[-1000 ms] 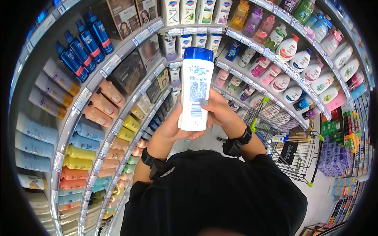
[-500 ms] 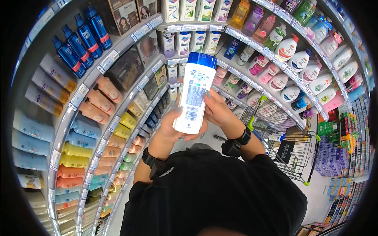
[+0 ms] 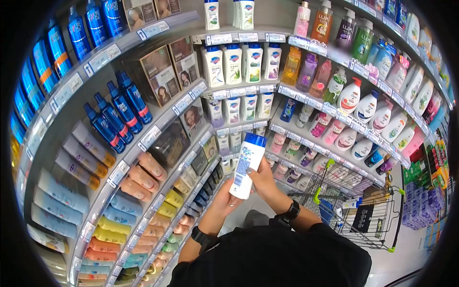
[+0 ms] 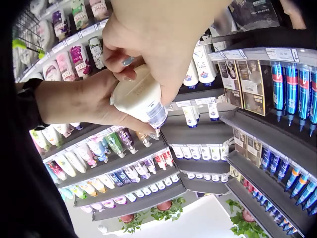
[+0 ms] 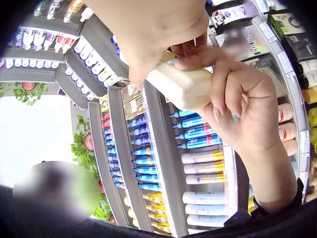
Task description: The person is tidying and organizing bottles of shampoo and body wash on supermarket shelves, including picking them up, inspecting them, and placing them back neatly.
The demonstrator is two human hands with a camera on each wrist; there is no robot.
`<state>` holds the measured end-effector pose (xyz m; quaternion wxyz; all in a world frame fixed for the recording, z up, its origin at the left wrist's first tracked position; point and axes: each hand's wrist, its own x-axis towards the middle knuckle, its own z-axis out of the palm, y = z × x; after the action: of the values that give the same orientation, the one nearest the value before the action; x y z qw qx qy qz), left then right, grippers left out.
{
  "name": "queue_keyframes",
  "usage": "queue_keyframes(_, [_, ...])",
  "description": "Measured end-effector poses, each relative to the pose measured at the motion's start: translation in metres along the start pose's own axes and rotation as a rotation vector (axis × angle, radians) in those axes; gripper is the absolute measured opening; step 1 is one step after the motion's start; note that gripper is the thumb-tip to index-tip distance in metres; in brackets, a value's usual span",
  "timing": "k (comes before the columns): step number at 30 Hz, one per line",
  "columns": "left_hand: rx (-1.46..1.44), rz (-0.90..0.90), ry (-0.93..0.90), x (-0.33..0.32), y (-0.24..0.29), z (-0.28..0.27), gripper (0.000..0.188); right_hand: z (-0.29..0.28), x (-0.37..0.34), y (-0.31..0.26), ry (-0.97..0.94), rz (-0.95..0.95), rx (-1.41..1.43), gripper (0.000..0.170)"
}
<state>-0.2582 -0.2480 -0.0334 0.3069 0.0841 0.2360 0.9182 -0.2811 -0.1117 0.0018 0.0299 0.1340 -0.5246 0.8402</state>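
Observation:
A white bottle with a blue cap point(image 3: 247, 166) is held between both hands in front of the body, tilted, cap up, its printed back and barcode facing the head camera. The right hand point(image 3: 264, 181) grips its right side, the thumb lying across the label. At its lower left, the left hand point(image 3: 224, 198) holds the base. In the left wrist view the bottle's pale bottom point(image 4: 138, 94) shows between the fingers of both hands. The right wrist view shows the bottle point(image 5: 181, 87) too, with left-hand fingers point(image 5: 225, 89) curled at its base.
Shelves of similar white bottles point(image 3: 233, 66) stand ahead. Blue spray bottles point(image 3: 112, 117) and boxes point(image 3: 158, 71) line the left shelves, pump bottles point(image 3: 351, 95) the right. A wire shopping cart point(image 3: 382, 220) with items inside stands at the right.
The head view has tilted up, showing higher shelves. Both hands and the bottle now appear lower in it, the bottle tilted more to the right.

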Motion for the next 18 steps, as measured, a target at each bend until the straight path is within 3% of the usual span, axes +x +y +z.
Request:
queue_keyframes(4, [-0.136, -0.123, 0.031, 0.020, 0.008, -0.008, 0.046, -0.018, 0.021, -0.002, -0.252, 0.064, 0.121, 0.068])
queue_keyframes(8, [-0.222, -0.253, -0.015, 0.067, 0.015, -0.018, 0.047, -0.045, 0.054, -0.026, -0.363, 0.027, -0.013, 0.091])
queue_keyframes(12, [-0.183, -0.367, 0.028, 0.121, 0.036, -0.010, 0.045, -0.093, 0.097, -0.031, -0.384, 0.059, 0.033, 0.083])
queue_keyframes(18, [0.116, -0.251, 0.175, 0.224, 0.088, 0.022, 0.036, -0.134, 0.187, -0.042, -0.095, -0.149, -0.287, 0.068])
